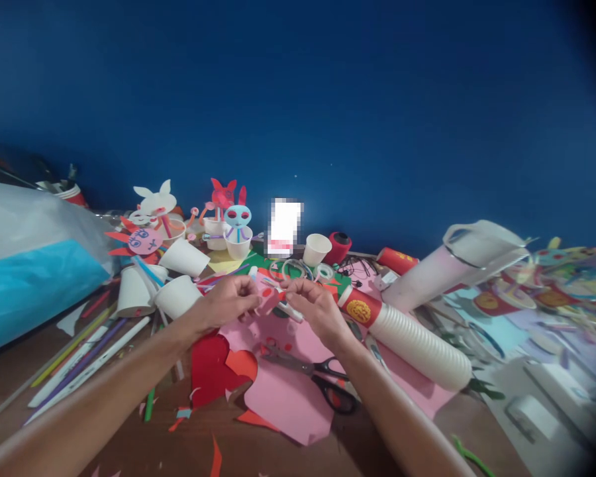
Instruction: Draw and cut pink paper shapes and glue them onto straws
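Both hands are raised close together over the middle of the table. My left hand (236, 299) has its fingers pinched on the left side of a small pink paper piece (267, 299). At the right side of that piece, my right hand (308, 301) has its thumb and fingers drawn together; what exactly lies between them is too small to tell. Below the hands lie black-handled scissors (312, 371) on pink paper (288, 397). Red paper (207, 371) and an orange paper piece (242, 363) are beside them.
Paper-cup figures (238, 232) and white cups (183, 257) stand or lie at the back left. A long stack of cups (422, 344) and a white pitcher (427, 275) lean at the right. Coloured sticks (79, 361) lie at the left, near a plastic bag (34, 265).
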Demonstrator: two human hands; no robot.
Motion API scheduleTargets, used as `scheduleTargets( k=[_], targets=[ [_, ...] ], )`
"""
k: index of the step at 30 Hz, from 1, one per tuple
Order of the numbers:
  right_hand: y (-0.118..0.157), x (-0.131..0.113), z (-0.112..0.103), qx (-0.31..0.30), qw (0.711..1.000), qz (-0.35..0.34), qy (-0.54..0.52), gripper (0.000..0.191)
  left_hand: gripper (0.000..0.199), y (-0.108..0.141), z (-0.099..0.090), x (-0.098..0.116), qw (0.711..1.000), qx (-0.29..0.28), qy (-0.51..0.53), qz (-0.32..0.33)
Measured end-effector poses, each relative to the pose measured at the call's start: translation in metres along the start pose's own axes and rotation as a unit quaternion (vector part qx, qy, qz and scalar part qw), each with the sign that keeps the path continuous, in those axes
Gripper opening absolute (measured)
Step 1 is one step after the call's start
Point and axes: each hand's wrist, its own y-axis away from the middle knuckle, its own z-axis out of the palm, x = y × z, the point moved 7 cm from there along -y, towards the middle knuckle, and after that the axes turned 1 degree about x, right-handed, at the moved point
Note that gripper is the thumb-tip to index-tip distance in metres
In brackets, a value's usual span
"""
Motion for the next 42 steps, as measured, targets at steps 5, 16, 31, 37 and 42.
scheduleTargets(
  k=[5,16,31,37,42],
  targets=[
    [0.001,-0.007,0.001,0.003,0.998,0.022,-0.061,0.01,0.02,0.007,0.0,0.013,0.979,-0.006,0.2,-0.026],
    [0.003,-0.007,-0.001,0.049,0.994,0.045,-0.082,0.009,0.02,0.013,0.007,0.021,0.972,-0.026,0.234,-0.02],
    [0.002,-0.005,-0.007,0.084,0.996,0.006,-0.009,0.008,0.023,0.018,0.016,0.023,0.96,-0.112,0.253,-0.035],
    [0.002,-0.009,-0.002,0.068,0.997,-0.012,0.02,0.006,0.022,0.018,0.017,0.021,0.965,-0.061,0.251,-0.041],
    [0.002,-0.009,0.001,0.067,0.997,0.005,-0.029,0.006,0.023,0.017,0.022,0.015,0.949,-0.034,0.306,-0.067]
  ],
)
